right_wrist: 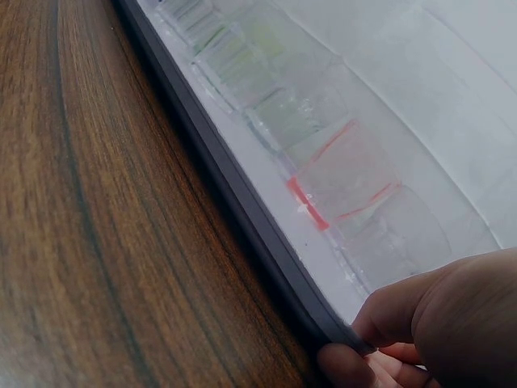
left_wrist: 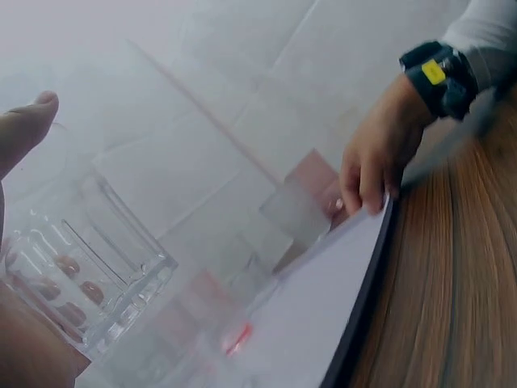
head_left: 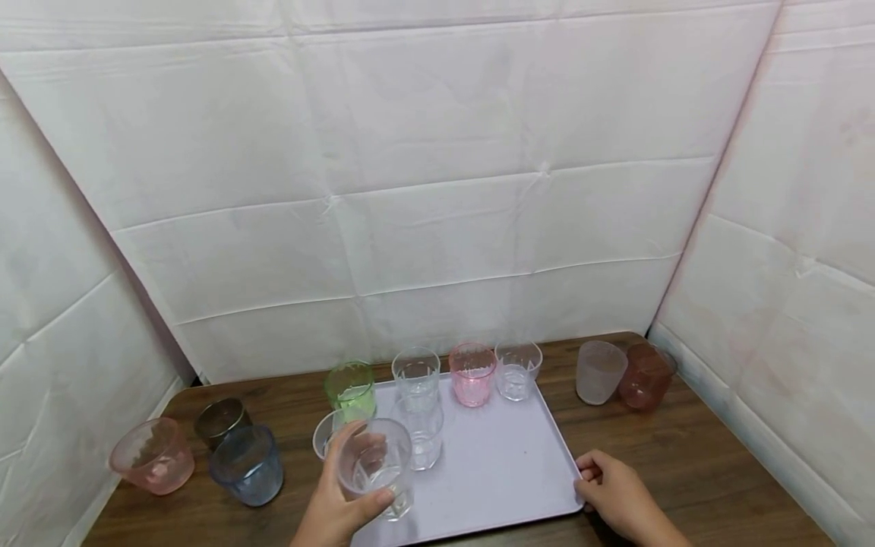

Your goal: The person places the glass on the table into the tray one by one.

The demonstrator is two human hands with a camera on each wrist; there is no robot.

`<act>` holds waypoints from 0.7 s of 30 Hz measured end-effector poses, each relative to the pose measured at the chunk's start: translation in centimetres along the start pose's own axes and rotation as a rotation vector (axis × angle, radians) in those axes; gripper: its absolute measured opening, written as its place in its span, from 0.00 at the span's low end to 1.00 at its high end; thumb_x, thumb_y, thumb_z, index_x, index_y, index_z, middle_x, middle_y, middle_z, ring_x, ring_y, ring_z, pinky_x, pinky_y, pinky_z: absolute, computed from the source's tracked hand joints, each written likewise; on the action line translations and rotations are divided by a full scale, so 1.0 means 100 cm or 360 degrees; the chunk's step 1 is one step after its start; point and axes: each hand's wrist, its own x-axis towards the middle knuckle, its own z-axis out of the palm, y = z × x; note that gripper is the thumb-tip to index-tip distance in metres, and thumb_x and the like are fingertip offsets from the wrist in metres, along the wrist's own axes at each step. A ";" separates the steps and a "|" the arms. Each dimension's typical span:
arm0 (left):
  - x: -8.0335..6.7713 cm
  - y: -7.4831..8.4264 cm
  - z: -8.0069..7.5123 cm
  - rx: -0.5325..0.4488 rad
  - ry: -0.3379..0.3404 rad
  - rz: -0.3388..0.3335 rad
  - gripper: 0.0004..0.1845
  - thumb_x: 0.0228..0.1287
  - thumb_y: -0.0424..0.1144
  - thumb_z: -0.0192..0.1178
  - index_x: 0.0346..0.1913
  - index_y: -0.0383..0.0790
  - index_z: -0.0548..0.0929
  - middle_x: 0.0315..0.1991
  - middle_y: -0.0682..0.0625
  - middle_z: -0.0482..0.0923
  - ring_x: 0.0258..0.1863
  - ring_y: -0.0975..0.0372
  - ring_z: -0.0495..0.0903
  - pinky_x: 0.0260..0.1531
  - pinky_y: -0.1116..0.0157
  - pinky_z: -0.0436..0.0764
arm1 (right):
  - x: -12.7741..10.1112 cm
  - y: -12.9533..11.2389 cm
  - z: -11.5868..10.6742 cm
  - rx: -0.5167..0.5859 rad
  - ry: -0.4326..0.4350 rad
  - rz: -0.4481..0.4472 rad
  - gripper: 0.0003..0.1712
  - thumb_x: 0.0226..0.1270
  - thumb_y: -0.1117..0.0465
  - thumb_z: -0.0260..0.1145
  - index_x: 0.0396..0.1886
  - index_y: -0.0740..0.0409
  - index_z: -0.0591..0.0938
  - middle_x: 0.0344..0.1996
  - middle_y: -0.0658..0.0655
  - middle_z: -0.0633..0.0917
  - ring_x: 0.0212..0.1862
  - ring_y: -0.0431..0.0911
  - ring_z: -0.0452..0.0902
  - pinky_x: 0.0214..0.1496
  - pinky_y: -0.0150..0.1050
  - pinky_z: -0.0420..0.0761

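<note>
My left hand (head_left: 331,501) grips a clear drinking glass (head_left: 383,467) over the tray's front left part, thumb on the near side. The same glass, with faceted sides and a thick base, is tilted in the left wrist view. At the front right corner of the pale tray (head_left: 499,471), my right hand (head_left: 618,490) pinches the rim between thumb and fingers. Along the tray's back stand a green glass (head_left: 351,391), a clear glass (head_left: 417,372), a pink glass (head_left: 472,376) and another clear glass (head_left: 517,372). Further clear glasses are partly hidden by the left hand and its glass.
Left of the tray, a pink cup (head_left: 156,460), a dark cup (head_left: 222,423) and a blue cup (head_left: 249,469) stand on the wooden table (head_left: 304,403). To the right are a frosted cup (head_left: 599,374) and a dark red cup (head_left: 645,378). White sheeting (head_left: 437,190) encloses the back and sides.
</note>
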 end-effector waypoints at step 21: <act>0.066 -0.020 0.098 -0.0134 -0.0011 -0.0291 0.52 0.52 0.40 0.79 0.74 0.38 0.57 0.69 0.35 0.65 0.73 0.44 0.63 0.70 0.46 0.64 | 0.000 0.000 -0.001 0.0009 0.0015 -0.0009 0.10 0.55 0.73 0.66 0.39 0.66 0.81 0.27 0.53 0.78 0.26 0.43 0.75 0.26 0.36 0.80</act>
